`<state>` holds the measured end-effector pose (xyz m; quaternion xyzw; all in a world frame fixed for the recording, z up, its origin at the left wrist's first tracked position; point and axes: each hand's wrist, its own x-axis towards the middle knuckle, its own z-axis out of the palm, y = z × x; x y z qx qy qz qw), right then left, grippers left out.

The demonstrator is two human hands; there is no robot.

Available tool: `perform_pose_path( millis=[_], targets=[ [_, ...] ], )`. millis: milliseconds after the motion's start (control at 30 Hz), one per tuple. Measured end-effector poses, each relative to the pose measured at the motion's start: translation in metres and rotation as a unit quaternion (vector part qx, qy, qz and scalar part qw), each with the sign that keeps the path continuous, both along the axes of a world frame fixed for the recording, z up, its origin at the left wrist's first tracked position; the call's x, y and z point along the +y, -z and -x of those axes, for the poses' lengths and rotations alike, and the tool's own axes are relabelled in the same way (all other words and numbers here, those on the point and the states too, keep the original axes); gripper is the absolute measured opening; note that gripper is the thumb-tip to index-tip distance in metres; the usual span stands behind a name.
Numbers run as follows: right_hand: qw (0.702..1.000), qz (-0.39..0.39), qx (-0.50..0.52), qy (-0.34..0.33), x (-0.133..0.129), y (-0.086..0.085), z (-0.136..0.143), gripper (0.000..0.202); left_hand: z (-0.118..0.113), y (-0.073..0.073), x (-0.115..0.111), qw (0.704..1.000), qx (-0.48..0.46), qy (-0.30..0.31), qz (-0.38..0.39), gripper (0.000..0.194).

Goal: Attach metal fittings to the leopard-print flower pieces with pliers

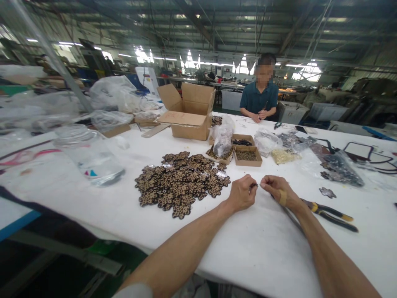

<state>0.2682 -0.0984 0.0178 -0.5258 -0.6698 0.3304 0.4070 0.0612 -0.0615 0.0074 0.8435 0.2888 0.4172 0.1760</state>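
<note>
My left hand (243,193) is closed, with a small dark piece (253,186) between thumb and fingers; its kind is too small to tell. Close beside it, my right hand (279,190) pinches its fingertips together near a tiny pale spot, and what they grip is hidden. A tan bandage strip wraps part of that hand. To the left lies a heap of leopard-print, flower-shaped patches (182,182) with dark edges. Pliers with black and yellow handles (333,213) rest on the table by my right wrist.
Small cardboard trays of tiny metal parts (248,156) stand ahead of my hands on the white table (248,248). Behind them is an open carton (190,126). A clear plastic jar (93,159) is at left, plastic bags (344,167) at right. A co-worker (259,97) is across the table.
</note>
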Motion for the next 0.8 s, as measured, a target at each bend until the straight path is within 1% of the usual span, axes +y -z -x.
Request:
perform_pose_path(
  millis=[100, 267, 467, 533, 667, 800],
  targets=[
    [1.000, 0.000, 0.009, 0.005, 0.0003, 0.0014, 0.0004, 0.041, 0.0001, -0.0005, -0.0006, 1.000, 0.005, 0.004, -0.005, 0.005],
    [1.000, -0.005, 0.020, -0.021, 0.0000, 0.0011, 0.0021, 0.038, -0.0003, -0.0001, -0.0012, 1.000, 0.009, 0.008, -0.006, 0.006],
    [0.999, -0.004, 0.018, -0.043, -0.0033, -0.0039, 0.0013, 0.033, 0.0010, -0.0008, -0.0013, 1.000, 0.003, 0.009, -0.006, 0.008],
    [0.999, 0.013, 0.029, -0.033, -0.0044, -0.0055, -0.0018, 0.034, 0.0018, -0.0028, -0.0013, 1.000, 0.001, 0.012, -0.012, 0.009],
    [0.999, 0.033, 0.026, 0.014, -0.0033, -0.0043, -0.0054, 0.035, 0.0028, -0.0068, -0.0018, 0.999, 0.013, 0.025, -0.036, 0.012],
    [0.999, 0.035, 0.009, 0.009, -0.0008, 0.0004, -0.0001, 0.035, 0.0036, -0.0079, -0.0022, 0.996, 0.044, 0.035, -0.066, 0.017]
  ],
)
